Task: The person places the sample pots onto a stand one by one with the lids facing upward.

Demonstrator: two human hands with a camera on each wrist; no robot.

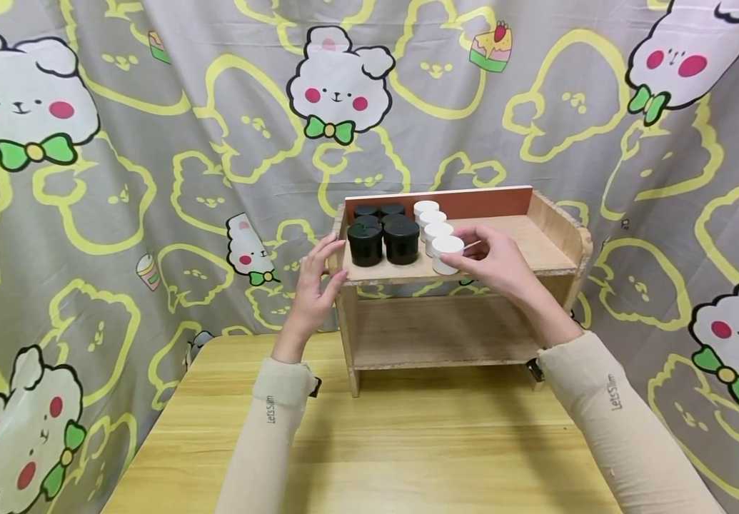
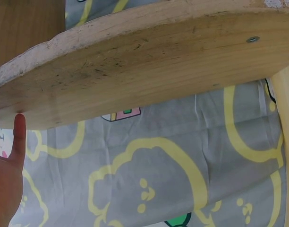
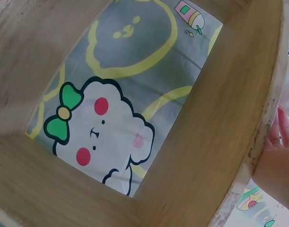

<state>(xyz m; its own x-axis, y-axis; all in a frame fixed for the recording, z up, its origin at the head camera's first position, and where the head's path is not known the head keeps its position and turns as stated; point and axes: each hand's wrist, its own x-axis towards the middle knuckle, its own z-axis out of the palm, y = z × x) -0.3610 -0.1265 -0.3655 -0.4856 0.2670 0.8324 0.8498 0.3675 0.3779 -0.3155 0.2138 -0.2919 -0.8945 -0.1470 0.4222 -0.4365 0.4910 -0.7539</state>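
My right hand [image 1: 494, 263] pinches the frontmost white jar [image 1: 446, 257] between thumb and fingers, at the front edge of the small wooden shelf's top board. Behind it, more white jars [image 1: 426, 208] run back in a row. To their left, several black jars [image 1: 401, 241] stand in two rows. My left hand [image 1: 319, 280] rests against the shelf's left side panel [image 1: 346, 314], its fingers extended. In the left wrist view, fingertips of the left hand [image 2: 10, 175] touch the panel's outer face. The right wrist view catches part of the right hand [image 3: 279, 161] above the board's edge; the jar's grip is mostly cut off.
The wooden shelf [image 1: 440, 332] stands on a light wood table [image 1: 401, 450]. It has a lower board, a raised right side panel [image 1: 562, 232] and a reddish-brown back strip [image 1: 485, 203]. A patterned grey curtain [image 1: 170, 143] hangs behind and around the table.
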